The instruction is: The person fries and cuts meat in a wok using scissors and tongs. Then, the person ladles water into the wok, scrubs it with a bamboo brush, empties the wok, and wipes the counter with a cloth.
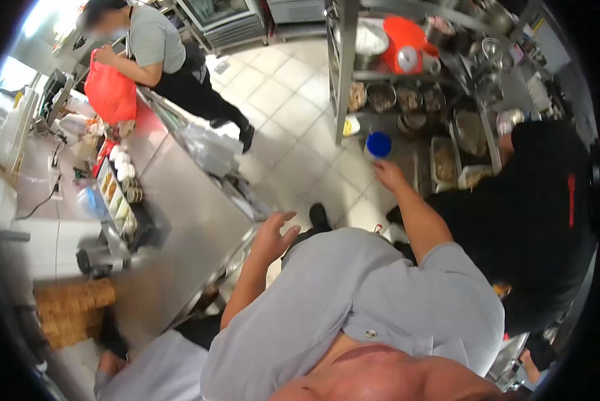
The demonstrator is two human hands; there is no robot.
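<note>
My right hand (pixel 388 174) is stretched forward on the right, its fingers closed at the near side of a small tub with a round blue lid (pixel 378 144). The tub is beside the lower part of a metal shelf rack (pixel 343 73). Nothing is in my left hand (pixel 273 234); its fingers are apart, near the edge of the long counter (pixel 186 240). A clear plastic bag (pixel 210 148) hangs at that counter's edge, beyond my left hand.
Several metal bowls of food (pixel 381 97) and a red plastic item (pixel 403 43) stand on the rack. A co-worker (pixel 156 47) across the counter handles a red bag (pixel 109 90). A person in black (pixel 513 214) bends close on my right; a grey sleeve (pixel 156 367) is at lower left.
</note>
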